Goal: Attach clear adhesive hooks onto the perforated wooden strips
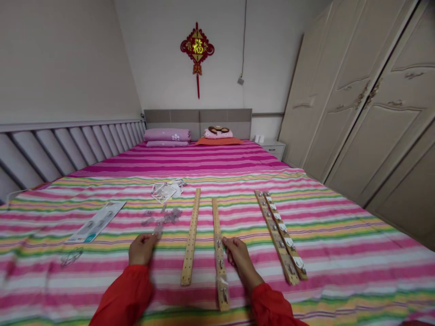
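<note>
My left hand (141,249) is closed in a pinch on a small clear plastic piece (158,227), near a loose pile of similar clear pieces (172,215). My right hand (238,254) has its fingers curled, with thumb and fingertip closed at the edge of a wooden strip (215,217). Several small metal hooks on clear backings sit along that strip's near half, one of them a metal hook (218,243) right by my fingertips. To its left lies a wooden strip with rows of holes (192,235), nothing mounted on it.
Two wooden strips lie at right, one carrying metal hooks (274,227), the other white round pieces (288,242). A blister card (98,222), a thin wire bundle (72,256) and packaging (165,191) lie at left. All rest on a striped bedsheet (333,253). Wardrobes (356,113) stand at right.
</note>
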The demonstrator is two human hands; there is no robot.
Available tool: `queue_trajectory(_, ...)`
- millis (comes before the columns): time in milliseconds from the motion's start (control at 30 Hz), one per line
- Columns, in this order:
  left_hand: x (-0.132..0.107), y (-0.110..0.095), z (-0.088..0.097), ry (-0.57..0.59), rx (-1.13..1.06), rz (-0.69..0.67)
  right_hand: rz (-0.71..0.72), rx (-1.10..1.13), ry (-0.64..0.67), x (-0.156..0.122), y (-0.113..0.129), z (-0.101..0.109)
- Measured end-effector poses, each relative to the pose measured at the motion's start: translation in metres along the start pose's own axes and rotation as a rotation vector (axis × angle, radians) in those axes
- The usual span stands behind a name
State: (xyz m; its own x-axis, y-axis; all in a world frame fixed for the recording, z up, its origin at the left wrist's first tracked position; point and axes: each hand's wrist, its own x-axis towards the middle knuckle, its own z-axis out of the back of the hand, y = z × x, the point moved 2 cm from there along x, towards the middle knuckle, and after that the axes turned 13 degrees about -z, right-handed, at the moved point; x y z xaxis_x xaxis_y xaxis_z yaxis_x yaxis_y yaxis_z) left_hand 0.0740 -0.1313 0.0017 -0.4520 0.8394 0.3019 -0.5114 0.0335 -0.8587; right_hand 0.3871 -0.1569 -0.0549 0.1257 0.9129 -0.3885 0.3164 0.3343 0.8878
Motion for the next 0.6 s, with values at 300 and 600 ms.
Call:
queue_trajectory(300,-0.058,-0.072,-0.028,0.297,-0.396,-0.085,0.034,0.068,0.030,-0.001,-0.001,0.002)
queue_trajectory(600,-0.089,-0.100,-0.059,0.506,-0.339,-0.356,0.037,0.172,0.128,-0.015,0.013,0.007)
